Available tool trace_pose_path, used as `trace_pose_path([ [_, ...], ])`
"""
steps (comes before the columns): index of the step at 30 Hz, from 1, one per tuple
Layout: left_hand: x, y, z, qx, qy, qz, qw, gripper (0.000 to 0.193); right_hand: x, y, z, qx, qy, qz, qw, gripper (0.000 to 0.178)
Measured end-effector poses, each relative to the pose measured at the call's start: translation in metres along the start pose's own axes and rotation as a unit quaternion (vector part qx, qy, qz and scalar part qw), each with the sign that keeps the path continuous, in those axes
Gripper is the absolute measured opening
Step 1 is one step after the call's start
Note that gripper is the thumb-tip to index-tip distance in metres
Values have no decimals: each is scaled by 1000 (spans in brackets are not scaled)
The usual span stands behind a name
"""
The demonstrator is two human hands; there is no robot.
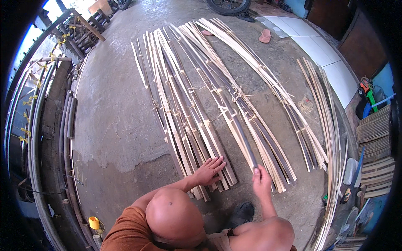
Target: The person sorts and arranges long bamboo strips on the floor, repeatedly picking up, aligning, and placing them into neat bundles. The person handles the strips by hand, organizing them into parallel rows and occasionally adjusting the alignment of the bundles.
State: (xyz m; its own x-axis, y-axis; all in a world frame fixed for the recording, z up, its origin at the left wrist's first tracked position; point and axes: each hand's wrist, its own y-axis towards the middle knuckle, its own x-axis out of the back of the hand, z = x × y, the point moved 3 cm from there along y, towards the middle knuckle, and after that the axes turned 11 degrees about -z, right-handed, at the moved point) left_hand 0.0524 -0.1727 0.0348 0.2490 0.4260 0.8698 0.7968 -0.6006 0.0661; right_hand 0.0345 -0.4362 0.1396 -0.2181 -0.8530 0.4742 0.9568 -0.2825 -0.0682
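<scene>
My left hand (210,170) lies with its fingers spread across the near ends of a bundle of split bamboo strips (187,125) on the floor. To its right, my right hand (261,180) is closed round the near end of a dark bamboo strip (243,142), which reaches away from me among paler ones. Beside it lies another tied bundle of bamboo strips (268,150), its thin binding knotted near the middle. A further bundle (274,85) fans out on the right, also tied. Dark and cream faces show on the strips.
Loose long strips (328,121) lie along the right, near woven slats (374,138) and a green and orange toy (368,92). Bamboo poles (37,125) line the left side. A yellow cup-like object (94,222) stands at the lower left. A pink slipper (264,36) and a motorcycle wheel (228,5) are farther off.
</scene>
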Motion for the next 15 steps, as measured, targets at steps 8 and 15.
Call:
trace_pose_path([
  [8,4,3,-6,18,3,30,999,80,93,63,-58,117,-237,-114,958,35],
  [15,2,5,-7,18,8,35,999,78,121,93,-78,118,-256,-103,954,37],
])
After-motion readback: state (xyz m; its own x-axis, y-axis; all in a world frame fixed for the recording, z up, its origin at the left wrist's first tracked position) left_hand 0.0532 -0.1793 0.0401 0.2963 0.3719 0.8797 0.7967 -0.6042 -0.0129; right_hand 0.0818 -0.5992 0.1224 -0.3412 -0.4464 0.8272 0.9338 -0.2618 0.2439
